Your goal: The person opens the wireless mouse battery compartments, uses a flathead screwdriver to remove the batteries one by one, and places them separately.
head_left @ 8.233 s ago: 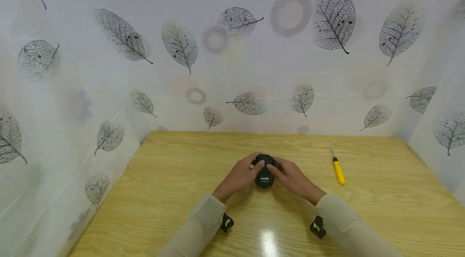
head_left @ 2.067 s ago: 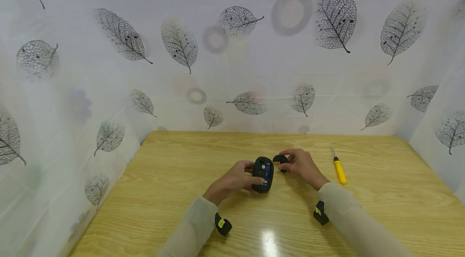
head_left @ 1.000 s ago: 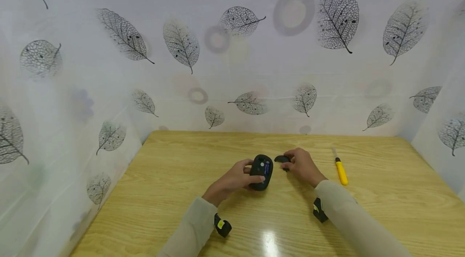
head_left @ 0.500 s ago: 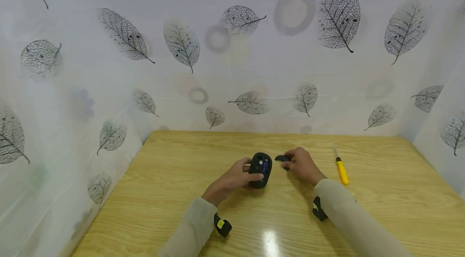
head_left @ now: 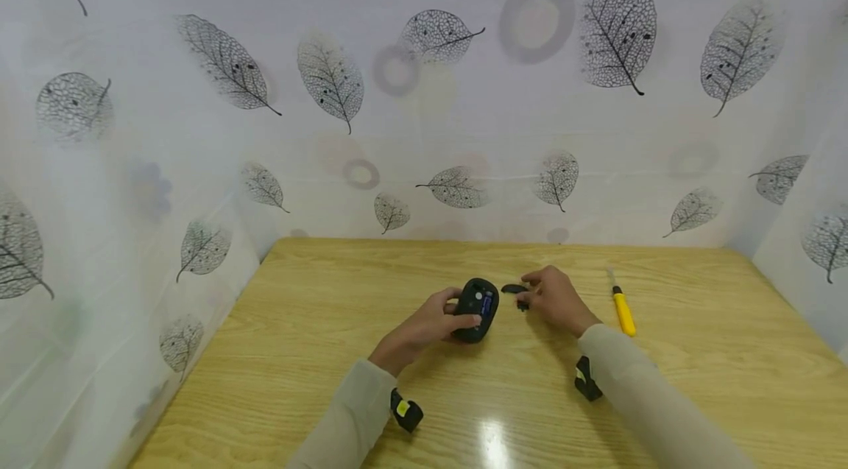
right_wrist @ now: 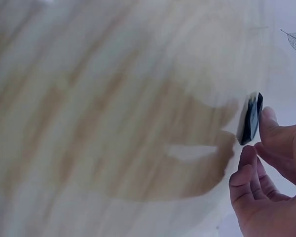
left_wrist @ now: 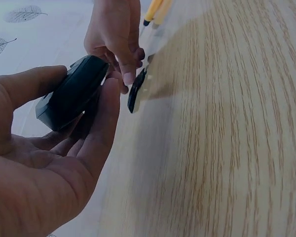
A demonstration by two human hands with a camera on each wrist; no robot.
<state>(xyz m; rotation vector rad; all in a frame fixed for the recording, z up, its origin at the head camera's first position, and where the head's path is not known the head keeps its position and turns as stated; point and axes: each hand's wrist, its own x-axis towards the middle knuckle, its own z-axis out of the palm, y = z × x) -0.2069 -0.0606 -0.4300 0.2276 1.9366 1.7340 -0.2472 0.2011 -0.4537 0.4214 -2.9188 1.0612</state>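
In the head view my left hand grips a black computer mouse, its underside turned up. A blue battery shows in its uncovered compartment. The left wrist view shows the mouse edge-on between thumb and fingers. My right hand is just right of the mouse at the black curved battery cover, which sits low over the table. In the right wrist view, thumb and fingers stand apart beside the cover, thumb tip right at its edge.
A yellow-handled screwdriver lies on the wood-grain table to the right of my right hand. A white curtain printed with leaves hangs behind and at both sides. Black wrist cameras sit under the sleeves.
Earlier both hands held the covered mouse; the cover came off and moved right. Since half a second ago, my right fingers have spread at the cover; the mouse has tilted slightly.
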